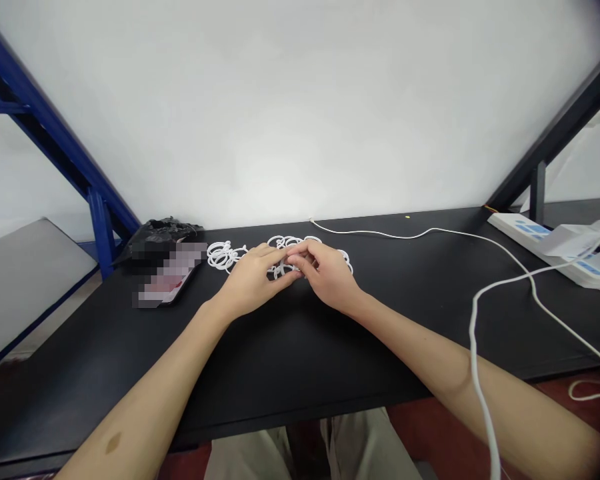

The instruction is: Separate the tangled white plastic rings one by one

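Observation:
My left hand [253, 280] and my right hand [330, 275] meet over the middle of the black table. Their fingertips are closed in a pinch on a white ring [290, 269], thin and with a small knob or eyelet, partly covered by the fingers. Behind and beside the hands lie several more such rings: a heap of white rings [221, 256] to the left, others [290, 241] just past the fingertips, and some edging out at the right of my right hand. Exactly how each finger grips the ring is hidden.
A phone [180, 280] with a blurred-out screen lies at the left, before a crumpled black plastic bag [163, 230]. A white cable [387, 235] runs along the back to the right. Another white cord [475, 333] crosses over my right forearm. White power strips [520, 227] sit at the right.

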A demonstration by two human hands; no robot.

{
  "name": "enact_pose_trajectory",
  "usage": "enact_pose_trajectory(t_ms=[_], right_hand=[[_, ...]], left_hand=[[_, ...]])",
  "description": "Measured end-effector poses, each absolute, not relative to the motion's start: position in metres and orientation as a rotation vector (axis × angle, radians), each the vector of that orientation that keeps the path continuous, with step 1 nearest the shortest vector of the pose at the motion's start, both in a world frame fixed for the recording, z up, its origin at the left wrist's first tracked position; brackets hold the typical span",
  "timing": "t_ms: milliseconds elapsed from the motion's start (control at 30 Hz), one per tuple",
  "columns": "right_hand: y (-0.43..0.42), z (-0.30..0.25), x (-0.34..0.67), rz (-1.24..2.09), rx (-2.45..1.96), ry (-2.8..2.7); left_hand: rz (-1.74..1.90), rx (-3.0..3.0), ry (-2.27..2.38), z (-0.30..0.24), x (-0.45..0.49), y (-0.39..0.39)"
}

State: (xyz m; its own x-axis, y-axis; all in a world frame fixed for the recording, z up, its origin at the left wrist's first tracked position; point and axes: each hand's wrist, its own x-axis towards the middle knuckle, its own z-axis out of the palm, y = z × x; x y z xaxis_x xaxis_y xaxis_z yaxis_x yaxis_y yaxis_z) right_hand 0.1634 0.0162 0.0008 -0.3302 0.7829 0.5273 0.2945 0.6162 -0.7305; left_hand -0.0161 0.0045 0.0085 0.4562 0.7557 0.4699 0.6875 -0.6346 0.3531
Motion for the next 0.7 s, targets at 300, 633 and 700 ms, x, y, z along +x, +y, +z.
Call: enact_pose_trajectory(t_ms=[300, 633, 700], right_hand=[[0.0159, 0.0027, 0.1641, 0.654, -0.871, -1.881], [0.0164, 0.0015, 0.1644, 0.676, -0.918, -1.883], [0.0167, 0.0011, 0.1644, 0.680, -0.916, -1.880]], left_hand=[[0.915, 2.551, 1.318, 0.0082, -0.0156, 0.0038], [0.851, 2.521, 1.408, 0.0079, -0.0161, 0.0022], [0.842, 2.515, 1.414, 0.0074, -0.0162, 0.0026]])
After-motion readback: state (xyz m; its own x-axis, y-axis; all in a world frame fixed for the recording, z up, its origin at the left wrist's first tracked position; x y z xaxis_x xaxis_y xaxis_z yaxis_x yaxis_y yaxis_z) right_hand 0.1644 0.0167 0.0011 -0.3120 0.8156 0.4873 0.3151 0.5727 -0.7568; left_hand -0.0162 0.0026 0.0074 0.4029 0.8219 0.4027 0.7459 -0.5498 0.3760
